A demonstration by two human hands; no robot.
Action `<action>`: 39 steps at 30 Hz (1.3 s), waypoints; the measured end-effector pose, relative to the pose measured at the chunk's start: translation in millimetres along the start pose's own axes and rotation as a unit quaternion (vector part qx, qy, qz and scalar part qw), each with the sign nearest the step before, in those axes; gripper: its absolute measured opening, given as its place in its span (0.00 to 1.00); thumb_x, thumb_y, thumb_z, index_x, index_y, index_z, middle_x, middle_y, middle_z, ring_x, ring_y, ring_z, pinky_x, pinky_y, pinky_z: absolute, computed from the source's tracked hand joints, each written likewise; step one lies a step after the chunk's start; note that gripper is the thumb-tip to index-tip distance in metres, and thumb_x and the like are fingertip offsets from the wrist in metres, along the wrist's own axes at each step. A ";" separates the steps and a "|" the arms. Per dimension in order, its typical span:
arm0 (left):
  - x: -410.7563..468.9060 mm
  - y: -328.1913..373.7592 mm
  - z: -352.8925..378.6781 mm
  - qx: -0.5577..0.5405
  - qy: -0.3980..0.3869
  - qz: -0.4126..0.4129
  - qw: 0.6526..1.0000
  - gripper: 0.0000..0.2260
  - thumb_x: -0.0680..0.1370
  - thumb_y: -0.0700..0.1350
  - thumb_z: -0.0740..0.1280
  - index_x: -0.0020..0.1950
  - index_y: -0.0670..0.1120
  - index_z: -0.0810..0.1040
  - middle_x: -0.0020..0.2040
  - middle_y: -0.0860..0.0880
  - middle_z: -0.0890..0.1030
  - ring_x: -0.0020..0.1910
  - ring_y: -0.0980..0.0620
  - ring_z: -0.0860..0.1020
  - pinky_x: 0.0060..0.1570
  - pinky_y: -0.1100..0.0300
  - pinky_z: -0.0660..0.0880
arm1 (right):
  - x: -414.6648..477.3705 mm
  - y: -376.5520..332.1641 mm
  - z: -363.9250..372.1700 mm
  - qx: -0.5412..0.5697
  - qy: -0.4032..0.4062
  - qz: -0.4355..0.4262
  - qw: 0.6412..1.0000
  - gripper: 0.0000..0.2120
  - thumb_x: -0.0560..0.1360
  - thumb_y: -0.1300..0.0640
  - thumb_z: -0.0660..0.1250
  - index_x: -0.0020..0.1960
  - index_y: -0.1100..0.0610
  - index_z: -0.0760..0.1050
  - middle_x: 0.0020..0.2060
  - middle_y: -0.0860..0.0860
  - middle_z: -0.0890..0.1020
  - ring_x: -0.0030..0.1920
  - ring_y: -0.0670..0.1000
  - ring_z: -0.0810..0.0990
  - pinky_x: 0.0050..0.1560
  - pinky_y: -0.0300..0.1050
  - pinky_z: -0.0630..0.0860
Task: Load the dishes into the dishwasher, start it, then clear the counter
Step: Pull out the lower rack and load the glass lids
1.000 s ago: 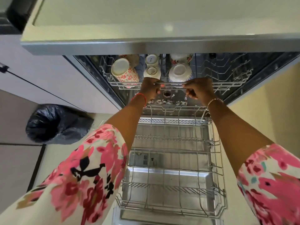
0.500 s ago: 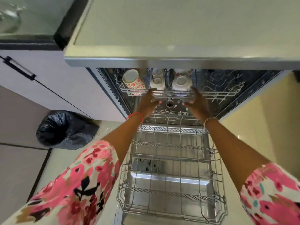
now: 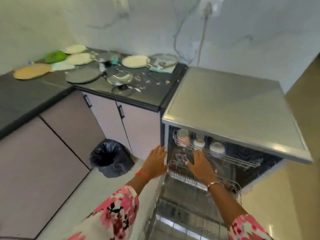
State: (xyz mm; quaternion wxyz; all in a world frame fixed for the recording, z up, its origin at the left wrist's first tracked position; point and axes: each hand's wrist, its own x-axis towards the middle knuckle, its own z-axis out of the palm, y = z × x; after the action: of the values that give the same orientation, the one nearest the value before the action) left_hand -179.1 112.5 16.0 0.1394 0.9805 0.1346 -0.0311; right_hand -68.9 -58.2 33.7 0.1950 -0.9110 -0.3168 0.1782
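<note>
Two hands in shot and neither one is holding anything. The left hand [image 3: 156, 163] has flat, straight fingers right at the left front edge of the dishwasher [image 3: 230, 108], touching it as far as I can tell. The right hand [image 3: 199, 163] is spread wide with its fingers apart, just in front of the upper rack [image 3: 233, 159]. I can't tell if it actually touches the wire.

Two racks. The upper rack sits inside the tub, with its long side running left to right across the opening. The lower rack [image 3: 190, 189] sticks out toward the person over the dropped door.

Three pieces sit along the front left of the upper rack: a patterned mug [image 3: 182, 136], a small white cup [image 3: 199, 143] and a wider white bowl [image 3: 217, 148]. All three look tipped mouth-down, with their pale round bases facing up and out toward the front, but it's pretty blurry.

The dark counter [image 3: 26, 94] to the left of the machine has the rest:
- three cream plates [image 3: 134, 61]
- one tan plate [image 3: 32, 71]
- one grey plate [image 3: 83, 76]
- one green thing [image 3: 55, 56] I can't identify
- two glass bowls [image 3: 119, 77]
- one glass lid [image 3: 123, 90] near the front edge
- crumbs scattered around

One bin [image 3: 111, 158] with a black bag stands on the floor beside the dishwasher, below two cabinet handles [image 3: 122, 111].
</note>
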 end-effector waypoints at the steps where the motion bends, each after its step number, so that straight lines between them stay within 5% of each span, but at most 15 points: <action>1: -12.7 -11.3 -3.7 0.010 0.002 -0.015 1.000 0.29 0.79 0.52 0.60 0.76 0.43 0.56 0.78 0.46 0.52 0.77 0.46 0.47 0.75 0.53 0.47 | -3.7 -17.0 1.4 0.003 0.001 -0.015 1.000 0.29 0.79 0.52 0.60 0.73 0.66 0.56 0.74 0.60 0.58 0.74 0.56 0.57 0.72 0.43 0.54; 19: -51.1 -304.9 -116.2 -0.007 0.062 -0.102 0.993 0.30 0.80 0.54 0.58 0.77 0.43 0.53 0.78 0.46 0.50 0.78 0.47 0.45 0.76 0.51 0.43 | 104.4 -263.1 83.0 -0.045 0.062 -0.051 0.996 0.29 0.80 0.47 0.58 0.73 0.63 0.56 0.75 0.58 0.53 0.76 0.56 0.50 0.75 0.48 0.53; 26: 20.5 -373.5 -146.5 -0.042 0.090 -0.112 0.989 0.30 0.80 0.55 0.58 0.77 0.43 0.52 0.78 0.46 0.50 0.78 0.46 0.44 0.75 0.51 0.42 | 194.5 -305.1 73.8 -0.044 0.080 -0.059 0.994 0.30 0.79 0.45 0.56 0.74 0.61 0.56 0.75 0.58 0.55 0.76 0.56 0.51 0.74 0.49 0.55; 30: 83.2 -405.0 -160.3 -0.047 0.104 -0.111 0.987 0.31 0.80 0.56 0.58 0.77 0.43 0.50 0.78 0.45 0.49 0.78 0.47 0.44 0.75 0.52 0.41 | 268.7 -320.0 58.8 0.016 0.089 -0.048 0.995 0.30 0.79 0.45 0.57 0.73 0.62 0.56 0.75 0.59 0.56 0.75 0.57 0.54 0.74 0.50 0.56; 34: 141.3 -432.4 -169.3 -0.042 0.095 -0.115 0.988 0.32 0.80 0.57 0.57 0.77 0.43 0.48 0.79 0.46 0.46 0.77 0.48 0.42 0.75 0.52 0.40 | 338.5 -336.9 40.5 0.081 0.126 -0.043 0.988 0.23 0.78 0.48 0.61 0.65 0.64 0.65 0.64 0.60 0.69 0.65 0.58 0.68 0.63 0.48 0.66; 39: 205.5 -455.0 -177.0 -0.042 0.091 -0.116 0.988 0.32 0.80 0.57 0.56 0.77 0.43 0.49 0.79 0.45 0.46 0.77 0.48 0.42 0.75 0.53 0.39 | 419.0 -347.2 16.0 0.195 0.117 0.024 0.974 0.30 0.78 0.48 0.62 0.71 0.64 0.58 0.68 0.61 0.67 0.68 0.60 0.66 0.66 0.52 0.65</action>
State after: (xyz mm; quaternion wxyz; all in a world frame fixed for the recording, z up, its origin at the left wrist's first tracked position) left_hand -101.3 635.7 44.9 0.1635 0.9502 0.2609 0.0477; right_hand 56.0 467.7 98.2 0.4001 -0.8773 -0.2292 0.1329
